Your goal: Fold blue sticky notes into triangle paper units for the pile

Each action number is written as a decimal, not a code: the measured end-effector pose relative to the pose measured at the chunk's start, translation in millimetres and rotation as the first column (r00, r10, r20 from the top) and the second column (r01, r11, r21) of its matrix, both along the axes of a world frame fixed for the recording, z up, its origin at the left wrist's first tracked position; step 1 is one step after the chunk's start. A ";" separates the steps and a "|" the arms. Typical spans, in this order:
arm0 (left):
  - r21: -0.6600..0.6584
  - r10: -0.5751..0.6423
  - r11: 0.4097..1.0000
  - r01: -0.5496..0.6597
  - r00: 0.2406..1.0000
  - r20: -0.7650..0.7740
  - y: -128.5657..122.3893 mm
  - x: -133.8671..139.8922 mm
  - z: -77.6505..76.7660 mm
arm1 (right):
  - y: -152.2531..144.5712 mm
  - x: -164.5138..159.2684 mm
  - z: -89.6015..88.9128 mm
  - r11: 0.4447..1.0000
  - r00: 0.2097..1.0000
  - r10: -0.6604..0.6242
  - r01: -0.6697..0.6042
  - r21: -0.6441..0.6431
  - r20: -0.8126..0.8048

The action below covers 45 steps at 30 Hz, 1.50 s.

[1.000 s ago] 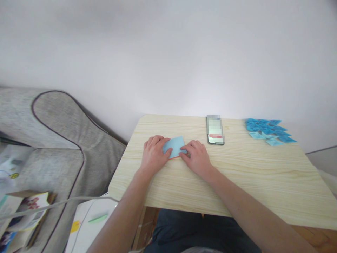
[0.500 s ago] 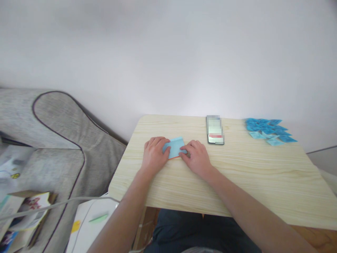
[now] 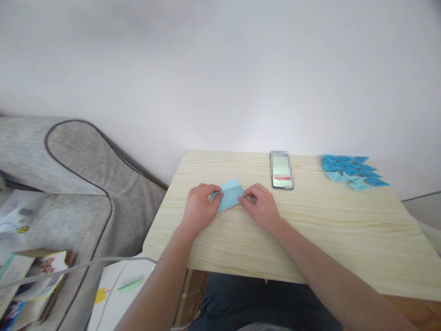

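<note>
A light-blue sheet of paper (image 3: 230, 195) lies between my hands, with a crease running across it and a thin orange-red line along its near edge. My left hand (image 3: 202, 202) pinches its left end between thumb and fingers. At the right end, my right hand (image 3: 260, 202) is closed on the paper's edge with thumb and forefinger. The fingertips cover both ends of the sheet.
Behind my right hand a phone (image 3: 282, 170) lies on the wooden table (image 3: 330, 239). Several folded blue paper pieces (image 3: 351, 171) are piled at the back right. A grey sofa (image 3: 131, 216) stands left, and a cable (image 3: 103, 260) crosses the lower left.
The paper has tilted slightly, its left end coming nearer me, and its crease now stands out across the middle. Both hands have shifted a little and still hold the ends.
</note>
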<state>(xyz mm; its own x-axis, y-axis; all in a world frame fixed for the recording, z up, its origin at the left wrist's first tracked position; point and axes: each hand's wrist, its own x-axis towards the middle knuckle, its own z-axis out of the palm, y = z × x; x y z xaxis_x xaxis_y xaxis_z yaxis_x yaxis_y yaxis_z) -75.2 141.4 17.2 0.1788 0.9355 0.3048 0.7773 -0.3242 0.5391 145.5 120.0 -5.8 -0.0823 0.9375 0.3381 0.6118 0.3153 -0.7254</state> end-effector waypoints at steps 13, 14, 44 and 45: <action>-0.194 -0.165 0.951 0.240 0.927 0.338 -39.7 63.1 32.3 | -54.0 69.5 34.1 0.945 0.886 -0.215 0.084 -0.315 -0.410; -0.204 -0.176 0.943 0.262 0.916 0.360 -40.9 71.3 29.9 | -57.2 77.5 35.5 0.941 0.882 -0.240 0.109 -0.320 -0.406; -0.049 -0.644 0.737 0.674 0.723 0.250 -57.4 107.0 14.7 | -37.1 156.7 47.6 0.725 0.996 -0.011 -0.055 -0.687 -0.091; -0.035 -0.640 0.750 0.661 0.737 0.215 -57.8 107.0 12.7 | -35.6 156.2 47.7 0.721 0.998 0.009 -0.055 -0.691 -0.069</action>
<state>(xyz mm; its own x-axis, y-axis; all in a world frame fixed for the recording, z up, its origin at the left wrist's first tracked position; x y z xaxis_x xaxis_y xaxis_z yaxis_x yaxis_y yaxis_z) 31.8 83.6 29.9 0.7078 0.6380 0.3033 0.2841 -0.6502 0.7047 301.7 84.3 41.9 -0.1187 0.9096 -0.3983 0.5615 -0.2693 -0.7824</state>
